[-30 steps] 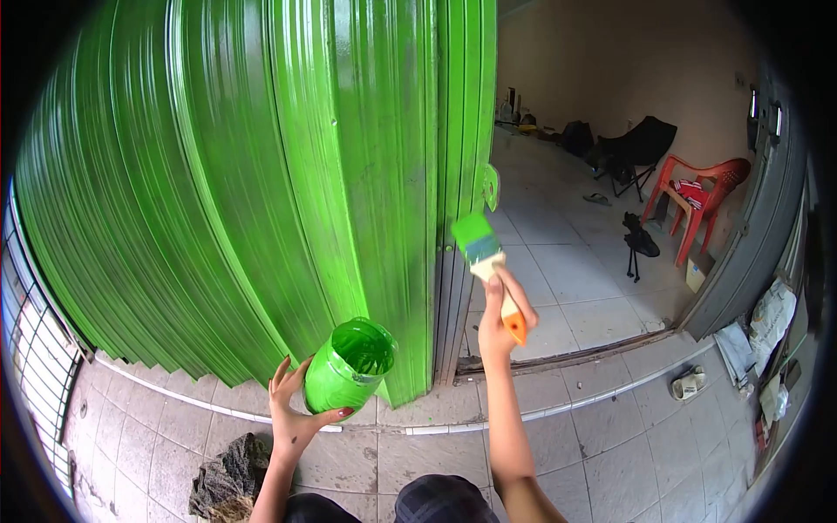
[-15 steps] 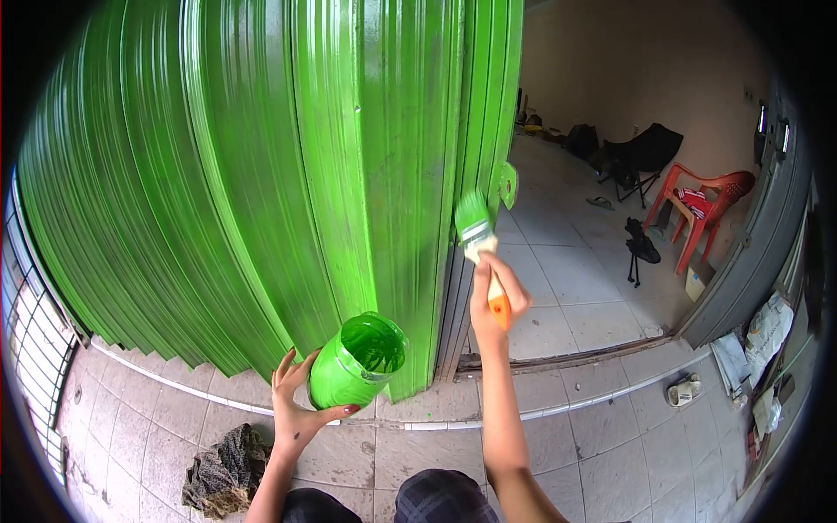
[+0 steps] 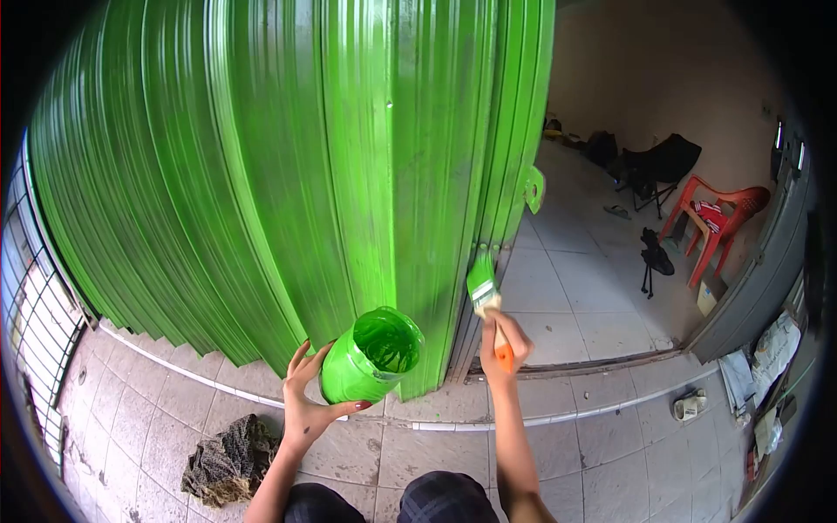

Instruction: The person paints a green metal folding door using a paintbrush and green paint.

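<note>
My left hand (image 3: pixel 314 403) is wrapped round the lower side of a green paint container (image 3: pixel 356 370), tilted with its open top toward me and wet green paint inside. My right hand (image 3: pixel 506 344) grips the handle of a paintbrush (image 3: pixel 486 294), and its green bristles point up against the edge of the folding metal door (image 3: pixel 418 174). Above the bristles the door edge is green; lower down it shows grey. A green latch plate (image 3: pixel 534 189) sticks out from that edge.
A dark crumpled cloth (image 3: pixel 228 462) lies on the tiled floor (image 3: pixel 436 453) at lower left. Through the doorway stand a red plastic chair (image 3: pixel 737 202) and a black folding chair (image 3: pixel 664 166). At right are a grey door frame (image 3: pixel 741 288) and paper scraps (image 3: pixel 774 357).
My right hand and the brush have moved down along the door edge. The view has shifted, so the door and container appear farther right. My left hand still holds the container.
</note>
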{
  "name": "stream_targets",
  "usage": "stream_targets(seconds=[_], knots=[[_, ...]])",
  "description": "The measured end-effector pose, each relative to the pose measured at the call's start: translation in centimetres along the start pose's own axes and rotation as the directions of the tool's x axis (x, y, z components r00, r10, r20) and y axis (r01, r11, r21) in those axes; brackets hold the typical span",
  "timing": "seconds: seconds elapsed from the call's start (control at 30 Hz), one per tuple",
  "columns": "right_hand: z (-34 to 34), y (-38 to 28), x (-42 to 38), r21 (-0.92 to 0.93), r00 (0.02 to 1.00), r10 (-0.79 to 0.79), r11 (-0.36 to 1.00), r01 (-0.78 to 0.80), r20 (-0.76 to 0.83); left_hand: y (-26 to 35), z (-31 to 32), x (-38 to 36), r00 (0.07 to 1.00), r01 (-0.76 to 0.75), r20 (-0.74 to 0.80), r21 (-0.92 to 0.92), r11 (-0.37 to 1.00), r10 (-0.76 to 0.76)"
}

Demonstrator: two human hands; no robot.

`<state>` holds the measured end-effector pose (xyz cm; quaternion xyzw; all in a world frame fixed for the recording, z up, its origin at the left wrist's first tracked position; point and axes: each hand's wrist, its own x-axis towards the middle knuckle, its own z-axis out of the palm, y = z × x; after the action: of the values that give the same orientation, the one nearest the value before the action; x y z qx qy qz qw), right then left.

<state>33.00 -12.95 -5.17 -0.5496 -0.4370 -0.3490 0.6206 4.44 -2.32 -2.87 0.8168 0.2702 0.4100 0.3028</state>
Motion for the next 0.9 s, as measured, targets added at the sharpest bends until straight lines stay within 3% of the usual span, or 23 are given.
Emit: stream_targets(seconds=[0.1, 0.13, 0.2, 0.3, 0.4, 0.53, 0.67, 0.77, 0.8, 0.9], knots=[[-2.9, 1.0, -3.0, 0.012, 0.961, 0.243, 0.969, -0.247, 0.131, -0.3, 0.2, -0.2, 0.998, -0.039, -0.056, -0.018, 0.999, 0.038], [-3.6, 0.9, -3.2, 0.172, 0.904, 0.408, 0.889, -0.425, 0.129, -0.4, 0.3, -0.2, 0.996, -0.054, -0.076, -0.022, 0.998, 0.052], [-5.4, -1.2, -2.3, 0.459, 0.698, 0.685, 0.561, -0.688, 0.210, -0.8, 0.3, 0.1, 0.987, -0.103, -0.124, 0.018, 0.995, 0.104], [-8.6, -3.7, -0.4, 0.618, 0.664, 0.697, 0.404, -0.675, 0.271, -1.3, 0.1, 0.4, 0.956, -0.190, -0.194, 0.168, 0.967, 0.221], [-10.4, -5.6, 1.0, 0.703, 0.708, 0.647, 0.361, -0.612, 0.284, -1.7, -0.3, 0.6, 0.906, -0.259, -0.257, 0.293, 0.920, 0.337], [-10.7, -8.6, 1.8, 0.655, 0.735, 0.567, 0.401, -0.640, 0.371, -1.0, -1.2, 0.9, 0.860, -0.328, -0.251, 0.395, 0.858, 0.444], [-10.7, -9.0, 0.0, 0.621, 0.803, 0.526, 0.538, -0.570, 0.280, -0.3, -2.4, 1.1, 0.839, -0.344, -0.244, 0.454, 0.822, 0.486], [-10.9, -10.2, 1.2, 0.510, 0.953, 0.192, 0.810, -0.289, 0.234, -0.1, -3.5, 1.3, 0.819, -0.359, -0.229, 0.511, 0.781, 0.526], [-10.7, -11.4, 1.6, 0.538, 0.934, 0.273, 0.764, -0.355, 0.229, 0.2, -3.8, 1.5, 0.812, -0.368, -0.233, 0.509, 0.778, 0.536], [-10.2, -11.7, 2.0, 0.505, 0.963, 0.186, 0.823, -0.262, 0.196, 0.8, -4.9, 2.0, 0.766, -0.415, -0.209, 0.561, 0.716, 0.608]])
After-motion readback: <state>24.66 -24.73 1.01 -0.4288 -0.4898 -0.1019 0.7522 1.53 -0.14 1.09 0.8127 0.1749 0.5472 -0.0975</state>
